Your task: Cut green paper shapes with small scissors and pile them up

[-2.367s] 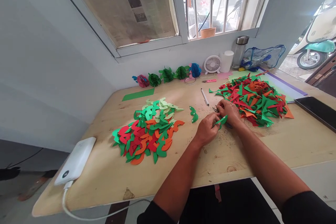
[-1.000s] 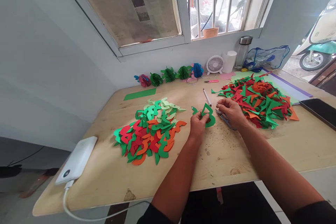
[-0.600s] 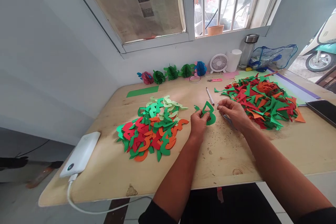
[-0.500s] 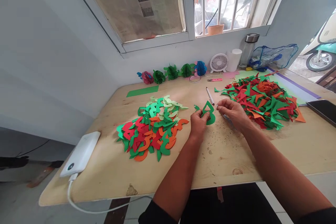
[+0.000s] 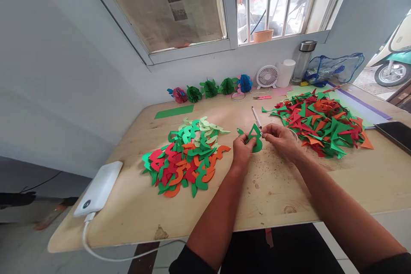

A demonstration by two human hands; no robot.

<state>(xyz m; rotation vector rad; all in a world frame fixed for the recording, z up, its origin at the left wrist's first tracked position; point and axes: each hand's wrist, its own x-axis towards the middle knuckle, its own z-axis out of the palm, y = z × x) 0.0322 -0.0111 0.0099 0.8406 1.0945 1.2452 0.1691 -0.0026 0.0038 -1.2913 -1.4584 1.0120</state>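
Note:
My left hand pinches a green paper piece with a pointed cut-out opening at its top. Close by on the right, my right hand has thumb and forefinger pressed together at the paper's right edge; what they hold is too small to name. A small green scrap lies just above my left hand. To the left is a pile of curved green, red and orange paper shapes. A heap of angular paper offcuts lies to the right. Behind the hands is a white pen.
Folded paper turtles, a small fan and a glass bottle stand along the wall. A white power bank with a cable is at left, a black phone at right, pink-handled scissors at the back.
My right hand has moved a little left, bringing its fingertips to the green paper's edge. My left hand has stayed nearly in place with the paper.

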